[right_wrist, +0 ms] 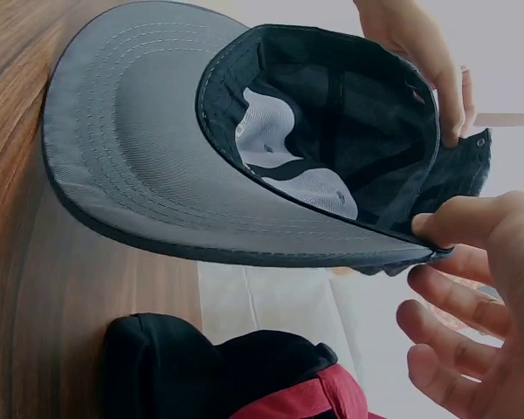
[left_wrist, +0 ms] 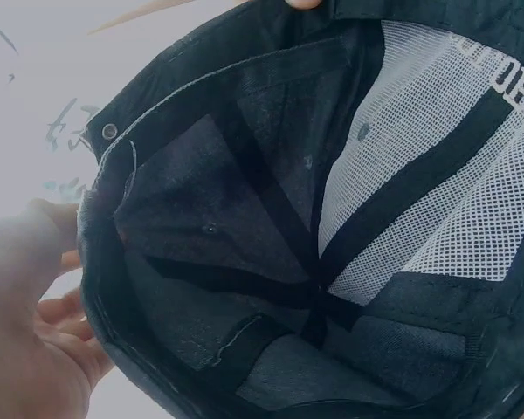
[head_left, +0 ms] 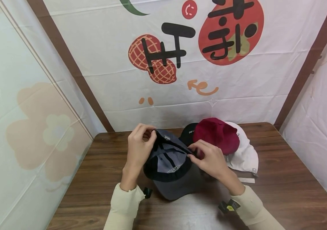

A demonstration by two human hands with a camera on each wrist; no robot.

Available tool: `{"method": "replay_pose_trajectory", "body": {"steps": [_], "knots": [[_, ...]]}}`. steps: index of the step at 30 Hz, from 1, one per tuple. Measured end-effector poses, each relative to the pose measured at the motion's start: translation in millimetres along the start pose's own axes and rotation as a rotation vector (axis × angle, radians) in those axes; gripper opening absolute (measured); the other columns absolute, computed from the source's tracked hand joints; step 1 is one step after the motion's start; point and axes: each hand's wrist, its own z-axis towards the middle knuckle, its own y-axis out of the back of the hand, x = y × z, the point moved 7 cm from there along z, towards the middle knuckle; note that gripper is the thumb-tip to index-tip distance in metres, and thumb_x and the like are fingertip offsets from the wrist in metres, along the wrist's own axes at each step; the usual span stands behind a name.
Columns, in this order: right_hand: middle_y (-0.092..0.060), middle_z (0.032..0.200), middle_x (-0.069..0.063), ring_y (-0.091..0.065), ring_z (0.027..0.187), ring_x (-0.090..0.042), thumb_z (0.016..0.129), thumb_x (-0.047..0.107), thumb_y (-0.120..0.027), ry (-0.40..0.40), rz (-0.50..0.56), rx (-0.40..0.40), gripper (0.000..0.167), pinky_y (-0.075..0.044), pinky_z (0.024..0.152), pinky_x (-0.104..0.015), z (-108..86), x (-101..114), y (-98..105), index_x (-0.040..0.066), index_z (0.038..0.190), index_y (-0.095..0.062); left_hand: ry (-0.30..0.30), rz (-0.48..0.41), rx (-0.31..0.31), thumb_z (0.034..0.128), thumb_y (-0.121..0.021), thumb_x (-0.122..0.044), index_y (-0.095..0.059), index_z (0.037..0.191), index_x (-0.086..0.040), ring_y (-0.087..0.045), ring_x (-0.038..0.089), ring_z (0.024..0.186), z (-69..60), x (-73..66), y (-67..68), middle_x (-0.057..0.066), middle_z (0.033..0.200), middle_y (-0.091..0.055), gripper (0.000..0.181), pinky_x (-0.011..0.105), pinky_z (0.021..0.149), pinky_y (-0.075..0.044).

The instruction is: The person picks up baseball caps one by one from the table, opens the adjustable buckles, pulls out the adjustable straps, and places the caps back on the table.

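Observation:
A dark grey-blue baseball cap (head_left: 178, 188) is held over the table with its inner side toward me and its brim pointing down toward my body. My left hand (head_left: 140, 145) pinches the back part of the rim on the left. On the right, my right hand (head_left: 210, 159) pinches the rim between thumb and fingers. In the left wrist view the inside of the cap (left_wrist: 218, 201) shows dark seam tape, pale mesh and a metal eyelet. From the right wrist, the stitched brim (right_wrist: 148, 131) is seen close, with the right thumb (right_wrist: 458, 223) on the sweatband edge.
Behind the right hand a dark red cap (head_left: 215, 135) lies partly over a black cap (head_left: 187, 134) and a white cap (head_left: 245, 156). A small white strip (head_left: 246, 180) is on the wooden table (head_left: 100, 179). A printed cloth (head_left: 109, 92) hangs beyond the back edge.

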Motion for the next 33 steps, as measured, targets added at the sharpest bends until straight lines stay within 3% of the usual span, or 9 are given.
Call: {"method": "replay_pose_trajectory", "body": {"steps": [11,26,33], "knots": [[-0.07,0.084,0.012,-0.051,0.063,0.004,0.087,0.026,-0.088,-0.099,-0.045,0.18,0.016,-0.046,0.056,-0.021,-4.7,-4.7,-10.8,0.024,0.095,-0.075,0.004,0.012,-0.052,0.0953,-0.072,0.004,-0.078,0.101,-0.005,-0.069,0.018,0.078,0.8,3.1,10.6,0.008,0.092,-0.069,0.011,0.036,0.069,-0.062],[-0.066,0.075,0.01,-0.055,0.063,0.003,0.087,0.011,-0.084,-0.131,0.11,0.222,0.015,-0.051,0.062,-0.021,2.6,-0.8,-18.8,0.019,0.087,-0.071,-0.011,0.01,-0.059,0.0955,-0.072,0.003,-0.078,0.102,-0.004,-0.069,0.018,0.079,2.0,-2.5,13.4,0.008,0.093,-0.07,0.012,0.036,0.069,-0.061],[-0.065,0.073,0.012,-0.055,0.062,0.001,0.089,0.014,-0.083,-0.129,0.078,0.197,0.012,-0.049,0.061,-0.022,9.1,3.4,-18.3,0.021,0.085,-0.073,-0.044,0.005,-0.085,0.0953,-0.071,0.004,-0.078,0.102,-0.004,-0.069,0.018,0.078,3.9,-10.3,18.0,0.009,0.094,-0.07,0.012,0.033,0.069,-0.061]]}}
